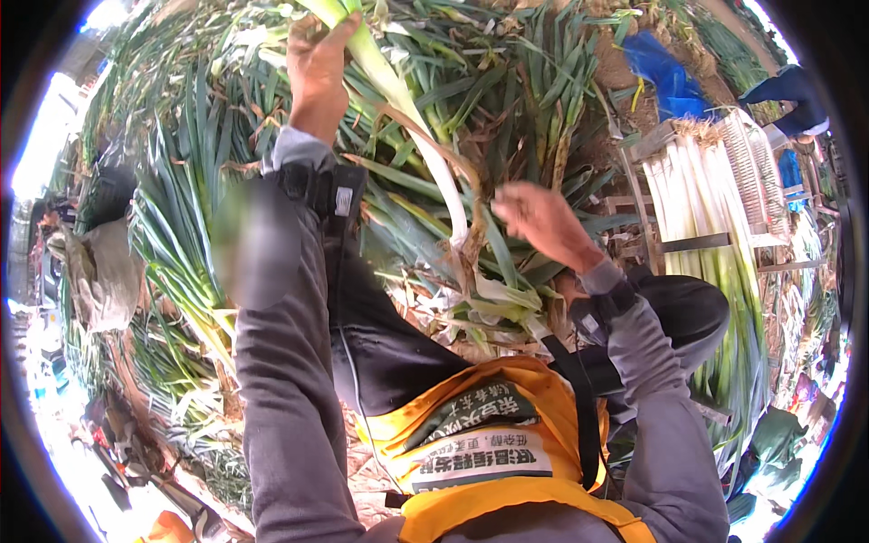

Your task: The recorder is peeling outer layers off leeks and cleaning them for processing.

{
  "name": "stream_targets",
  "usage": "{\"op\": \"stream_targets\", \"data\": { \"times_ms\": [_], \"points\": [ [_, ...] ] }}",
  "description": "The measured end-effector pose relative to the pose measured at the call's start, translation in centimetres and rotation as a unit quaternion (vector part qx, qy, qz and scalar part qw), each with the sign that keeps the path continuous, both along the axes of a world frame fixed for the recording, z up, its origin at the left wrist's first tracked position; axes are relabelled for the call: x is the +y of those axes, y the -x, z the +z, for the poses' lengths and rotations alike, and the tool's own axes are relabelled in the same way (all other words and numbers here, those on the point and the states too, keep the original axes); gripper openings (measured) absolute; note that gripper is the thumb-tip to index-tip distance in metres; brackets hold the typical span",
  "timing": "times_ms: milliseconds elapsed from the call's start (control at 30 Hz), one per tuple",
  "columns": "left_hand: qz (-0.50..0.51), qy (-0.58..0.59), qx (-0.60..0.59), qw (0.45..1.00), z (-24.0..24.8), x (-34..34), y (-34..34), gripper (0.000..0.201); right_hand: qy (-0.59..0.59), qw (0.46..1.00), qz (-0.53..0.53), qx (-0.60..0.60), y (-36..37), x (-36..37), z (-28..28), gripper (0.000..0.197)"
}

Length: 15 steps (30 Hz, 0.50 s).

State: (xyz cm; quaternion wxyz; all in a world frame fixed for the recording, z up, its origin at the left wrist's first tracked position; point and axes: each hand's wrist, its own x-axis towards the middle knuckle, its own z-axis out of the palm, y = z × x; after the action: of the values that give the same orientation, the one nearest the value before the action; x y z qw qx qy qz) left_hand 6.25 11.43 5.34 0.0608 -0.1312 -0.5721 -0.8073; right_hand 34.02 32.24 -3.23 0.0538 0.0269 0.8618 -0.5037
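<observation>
My left hand (319, 72), arm stretched forward, is closed around the green upper part of a long green onion (412, 113). Its white shaft slants down to the right, with the root end low between my knees. A dry brown outer leaf (444, 156) hangs loose along the shaft. My right hand (548, 222) is just right of the shaft, fingers curled together and slightly blurred. Its fingertips are close to the dry leaf; what they pinch, if anything, is hidden. Stripped leaves (507, 303) lie below the root end.
Heaped green onions with long leaves (195, 181) spread ahead and left. On my right, a bundle of cleaned white-stemmed green onions (701, 195) lies in a metal rack, tied with a dark band (695, 242). A woven chair (756, 172) and blue plastic sheet (665, 72) are beyond it.
</observation>
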Motion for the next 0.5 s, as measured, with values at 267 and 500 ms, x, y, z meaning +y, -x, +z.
{"op": "stream_targets", "data": {
  "times_ms": [267, 500],
  "points": [
    [-0.096, -0.017, 0.008, 0.995, 2.7, 4.1, -4.8, 0.046, 0.082, 0.962, -0.065, 0.25, 10.2, -1.6, 7.4, 0.036],
    [-0.11, -0.025, 0.026, 0.993, 2.9, 3.7, -4.0, 0.049, -0.027, 0.968, 0.042, 0.245, 6.9, -2.2, 5.9, 0.025]
  ]
}}
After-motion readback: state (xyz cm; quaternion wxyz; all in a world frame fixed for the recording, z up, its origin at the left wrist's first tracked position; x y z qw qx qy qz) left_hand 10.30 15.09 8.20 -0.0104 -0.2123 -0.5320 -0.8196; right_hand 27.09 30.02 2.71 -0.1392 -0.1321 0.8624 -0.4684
